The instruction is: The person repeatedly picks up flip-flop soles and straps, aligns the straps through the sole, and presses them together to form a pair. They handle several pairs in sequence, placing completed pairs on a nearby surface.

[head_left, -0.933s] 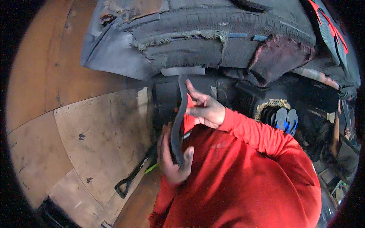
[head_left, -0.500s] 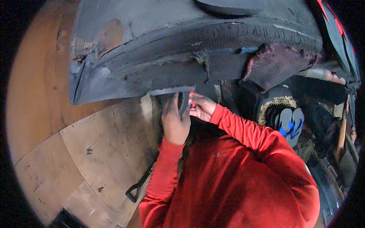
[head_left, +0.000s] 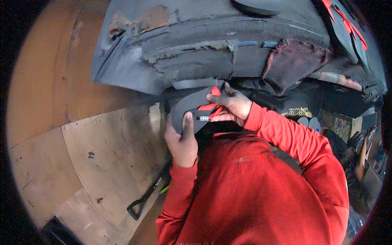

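Note:
A grey flip-flop [head_left: 191, 99] with red straps [head_left: 207, 107] is up in front of my chest, just below the near edge of a dark, worn padded bench [head_left: 196, 61]. My left hand [head_left: 182, 143] grips one end of its sole, the thumb lying on the footbed. At the strap side, my right hand [head_left: 237, 105] pinches the red strap and the sole edge between thumb and fingers. A small printed label [head_left: 203, 118] shows beside the straps. My right fingertips are partly hidden behind the flip-flop.
Red-strapped flip-flops [head_left: 345, 34] lie at the bench's right end, and a dark sole [head_left: 259, 5] on top. A maroon cloth [head_left: 292, 61] hangs over the edge. Grey soles [head_left: 309, 122] and a wooden handle [head_left: 362, 154] are at right. A black handle [head_left: 135, 208] rests by wooden panels [head_left: 110, 151].
The flip-flop has turned from edge-on to show its sole face and red straps. My hands have spread apart, the right one shifting rightward. The whole view has shifted.

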Demonstrator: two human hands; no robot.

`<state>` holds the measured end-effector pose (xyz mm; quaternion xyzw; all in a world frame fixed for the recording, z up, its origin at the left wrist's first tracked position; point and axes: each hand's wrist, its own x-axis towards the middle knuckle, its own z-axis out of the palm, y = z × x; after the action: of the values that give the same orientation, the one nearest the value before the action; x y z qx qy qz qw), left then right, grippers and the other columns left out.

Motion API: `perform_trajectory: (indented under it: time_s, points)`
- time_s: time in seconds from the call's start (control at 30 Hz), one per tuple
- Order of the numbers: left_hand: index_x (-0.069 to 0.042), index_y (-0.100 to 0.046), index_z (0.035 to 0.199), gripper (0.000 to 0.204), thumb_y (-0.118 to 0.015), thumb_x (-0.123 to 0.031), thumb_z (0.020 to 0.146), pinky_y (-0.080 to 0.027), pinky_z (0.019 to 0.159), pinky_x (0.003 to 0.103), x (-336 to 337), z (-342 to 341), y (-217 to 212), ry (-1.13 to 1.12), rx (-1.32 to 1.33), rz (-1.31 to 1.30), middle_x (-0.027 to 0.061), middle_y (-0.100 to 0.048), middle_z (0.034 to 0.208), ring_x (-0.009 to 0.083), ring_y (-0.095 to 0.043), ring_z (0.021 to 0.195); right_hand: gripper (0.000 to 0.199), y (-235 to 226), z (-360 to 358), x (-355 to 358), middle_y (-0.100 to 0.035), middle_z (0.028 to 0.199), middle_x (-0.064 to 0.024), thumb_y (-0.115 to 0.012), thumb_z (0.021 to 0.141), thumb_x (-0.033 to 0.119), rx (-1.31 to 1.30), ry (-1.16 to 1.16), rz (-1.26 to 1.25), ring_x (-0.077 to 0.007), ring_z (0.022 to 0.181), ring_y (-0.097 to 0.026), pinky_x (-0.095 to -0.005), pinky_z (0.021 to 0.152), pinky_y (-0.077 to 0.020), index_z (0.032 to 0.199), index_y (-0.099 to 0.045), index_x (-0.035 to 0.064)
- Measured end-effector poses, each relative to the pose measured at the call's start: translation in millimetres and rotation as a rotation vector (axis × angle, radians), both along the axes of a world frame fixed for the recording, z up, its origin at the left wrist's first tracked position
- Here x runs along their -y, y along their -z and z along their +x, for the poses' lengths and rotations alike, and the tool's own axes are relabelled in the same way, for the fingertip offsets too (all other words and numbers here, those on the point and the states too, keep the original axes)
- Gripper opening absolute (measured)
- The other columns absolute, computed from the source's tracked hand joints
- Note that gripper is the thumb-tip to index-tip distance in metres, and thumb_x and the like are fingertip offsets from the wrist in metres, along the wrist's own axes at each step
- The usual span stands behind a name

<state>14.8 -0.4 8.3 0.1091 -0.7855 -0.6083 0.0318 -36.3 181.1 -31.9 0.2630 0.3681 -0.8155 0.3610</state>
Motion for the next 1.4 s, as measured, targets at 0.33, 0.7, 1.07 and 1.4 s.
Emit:
perform_trajectory:
  time_s: [0.33, 0.7, 1.07, 1.4]
  points:
    - [0.003, -0.056, 0.125, 0.039, -0.063, -0.018, 0.093, -0.050, 0.089, 0.039, -10.5, -12.5, -40.2, 0.121, 0.190, -0.431, 0.0255, -0.065, 0.113, 0.0374, -0.065, 0.106, 0.057, 10.9, -0.5, 22.2, -0.064, 0.113, -0.0130, -0.062, 0.094, 0.010, -0.024, 0.047, -0.192, -0.0264, 0.091, -0.071, -0.0430, 0.082, -0.0613, 0.142, -0.030, 0.0105]
    - [0.007, -0.040, 0.139, 0.065, -0.070, -0.022, 0.089, -0.035, 0.110, 0.041, 50.9, 124.8, 32.6, 0.151, 0.402, 0.119, 0.0222, -0.044, 0.144, 0.0341, -0.045, 0.133, 0.095, 52.4, 55.8, 34.6, -0.055, 0.136, -0.0079, -0.071, 0.085, -0.002, -0.744, -0.122, 0.097, -0.0108, 0.108, -0.057, -0.0271, 0.094, -0.0492, 0.157, -0.011, 0.0170]
    - [0.002, -0.063, 0.115, 0.037, -0.068, -0.026, 0.091, -0.050, 0.075, 0.029, 14.2, -18.0, 43.2, 0.437, 0.170, 0.058, 0.0087, -0.070, 0.091, 0.0092, -0.059, 0.084, 0.068, 44.6, 43.7, 19.4, -0.057, 0.121, 0.0042, -0.076, 0.080, -0.005, -0.658, -0.250, 0.045, -0.0061, 0.108, -0.052, -0.0263, 0.097, -0.0458, 0.135, -0.037, 0.0042]
    - [0.004, -0.064, 0.114, 0.033, -0.063, -0.018, 0.089, -0.050, 0.080, 0.028, -8.9, -62.4, 50.1, 0.516, 0.366, -0.073, 0.0037, -0.070, 0.102, 0.0097, -0.062, 0.089, 0.034, 44.0, 4.2, 5.8, -0.067, 0.099, 0.0031, -0.074, 0.083, 0.001, -0.206, -0.161, -0.055, -0.0032, 0.081, -0.061, -0.0170, 0.065, -0.0485, 0.114, -0.061, 0.0076]
